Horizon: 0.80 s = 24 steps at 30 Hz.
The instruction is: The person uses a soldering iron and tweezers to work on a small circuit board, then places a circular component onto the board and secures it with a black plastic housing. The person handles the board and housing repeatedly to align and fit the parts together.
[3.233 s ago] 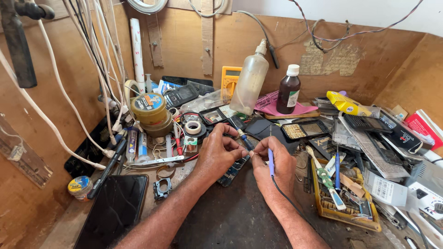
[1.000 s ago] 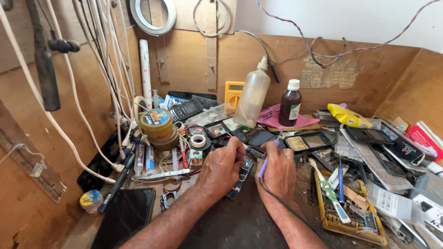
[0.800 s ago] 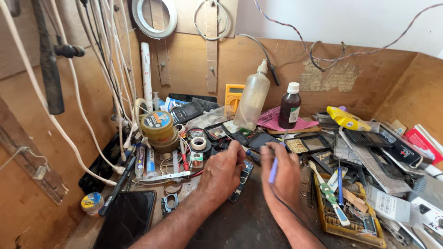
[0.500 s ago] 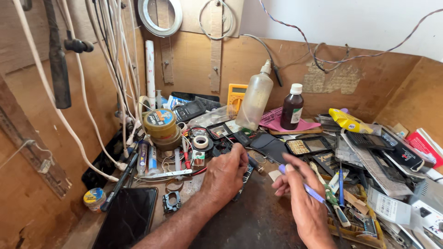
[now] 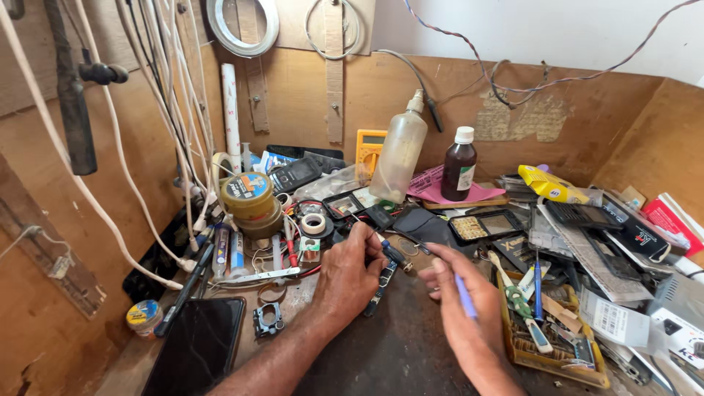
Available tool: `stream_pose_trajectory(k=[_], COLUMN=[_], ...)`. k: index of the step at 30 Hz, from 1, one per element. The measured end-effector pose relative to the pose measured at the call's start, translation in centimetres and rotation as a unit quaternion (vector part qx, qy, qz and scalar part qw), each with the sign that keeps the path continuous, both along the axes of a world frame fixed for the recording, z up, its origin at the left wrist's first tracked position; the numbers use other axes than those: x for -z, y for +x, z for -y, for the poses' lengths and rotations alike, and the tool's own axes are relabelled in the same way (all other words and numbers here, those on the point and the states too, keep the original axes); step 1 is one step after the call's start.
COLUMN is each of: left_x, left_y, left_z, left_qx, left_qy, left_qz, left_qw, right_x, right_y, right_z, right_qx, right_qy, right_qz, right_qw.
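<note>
Since half a second ago our right hand (image 5: 462, 308) has stayed drawn back from the work, its fingers closed round a blue-handled tool (image 5: 465, 295) whose grip runs down across the palm; the working tip is not visible to us. Our left hand (image 5: 352, 275) has not moved: its fingers are pinched on a small dark circuit board (image 5: 381, 280), which lies flat on the dark bench mat (image 5: 396, 352) just under the fingertips and reaches a little toward our right hand. The two hands are near each other but apart. Beyond the left fingertips lie a roll of white tape (image 5: 314, 224) and a stack of round tins (image 5: 251, 202); a plastic squeeze bottle (image 5: 400, 158) and a brown bottle with a white cap (image 5: 459, 165) stand farther back. Beside the right hand sits a yellow tray (image 5: 546, 345) of screwdrivers. Left of our left forearm lies a black tablet (image 5: 198, 348).
</note>
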<state>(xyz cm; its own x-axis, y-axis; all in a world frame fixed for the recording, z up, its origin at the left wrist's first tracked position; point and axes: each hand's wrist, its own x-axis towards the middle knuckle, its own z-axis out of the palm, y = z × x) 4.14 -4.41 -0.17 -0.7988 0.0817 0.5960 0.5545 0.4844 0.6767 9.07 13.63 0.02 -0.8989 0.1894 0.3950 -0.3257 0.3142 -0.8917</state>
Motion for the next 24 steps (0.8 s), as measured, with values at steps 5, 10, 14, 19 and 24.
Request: stream_pose_trajectory(k=[5, 10, 14, 19, 24], left_x=[0.0, 0.2, 0.4, 0.2, 0.0], left_y=[0.1, -0.1, -0.2, -0.1, 0.0], left_z=[-0.3, -0.1, -0.1, 0.1, -0.1], left_qx=[0.000, -0.006, -0.008, -0.005, -0.011], left_qy=[-0.004, -0.003, 0.001, 0.009, -0.005], left_qz=[0.003, -0.014, -0.003, -0.013, 0.013], left_qw=[1.000, 1.000, 1.000, 1.000, 1.000], right_x=[-0.4, -0.2, 0.0, -0.3, -0.9], right_y=[-1.5, -3.1, -3.1, -2.0, -0.2], right_z=[1.2, 1.9, 1.7, 1.7, 0.8], right_qx=[0.060, 0.073, 0.068, 0.104, 0.093], right_qy=[0.231, 0.279, 0.250, 0.201, 0.164], right_qz=[-0.093, -0.086, -0.093, -0.060, -0.048], right_qw=[0.967, 0.954, 0.961, 0.972, 0.981])
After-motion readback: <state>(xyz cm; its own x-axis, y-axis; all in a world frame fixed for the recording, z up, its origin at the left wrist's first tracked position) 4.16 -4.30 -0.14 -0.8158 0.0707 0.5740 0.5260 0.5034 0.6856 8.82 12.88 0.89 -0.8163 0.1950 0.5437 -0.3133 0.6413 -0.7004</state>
